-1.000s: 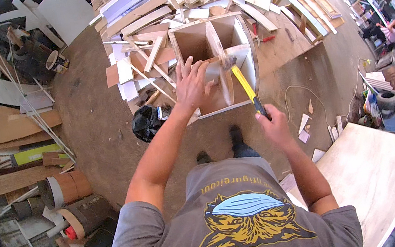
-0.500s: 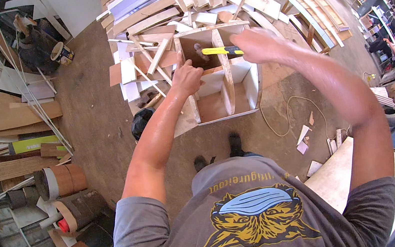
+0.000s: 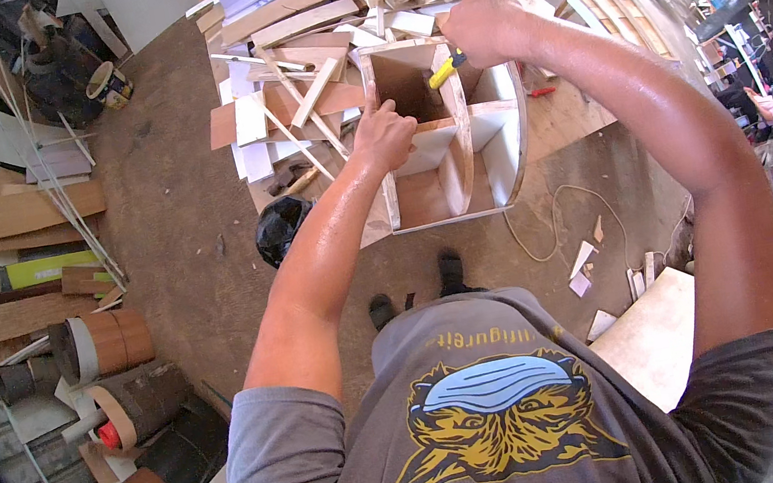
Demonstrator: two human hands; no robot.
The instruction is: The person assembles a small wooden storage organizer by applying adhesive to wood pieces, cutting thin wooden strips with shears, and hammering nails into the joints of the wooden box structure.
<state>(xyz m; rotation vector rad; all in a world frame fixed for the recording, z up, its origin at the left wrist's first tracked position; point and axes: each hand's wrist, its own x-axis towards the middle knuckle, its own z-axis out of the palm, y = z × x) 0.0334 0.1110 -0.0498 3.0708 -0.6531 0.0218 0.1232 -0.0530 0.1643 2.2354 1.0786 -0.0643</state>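
A wooden cabinet (image 3: 463, 147) with several open compartments, white inside in places, stands on the floor in front of me. My left hand (image 3: 385, 136) grips its left wall near the middle, the fingers bent over the edge. In my right hand (image 3: 482, 27), above the far right part of the cabinet, is a hammer (image 3: 446, 70) with a yellow and black handle. The hammer slants down toward the far left compartment, and its head is hard to make out there. A nail, if there is one, cannot be seen.
A heap of wood offcuts (image 3: 306, 20) lies beyond and left of the cabinet. A black plastic bag (image 3: 284, 228) sits to its left, a cord (image 3: 556, 218) to its right. Rolled sheets (image 3: 109, 342) line the left side; a pale board (image 3: 651, 328) lies near right.
My right hand has moved farther away, and the hammer has turned from nearly level to a steeper slant. My left hand stays on the cabinet wall. The whole view has shifted slightly.
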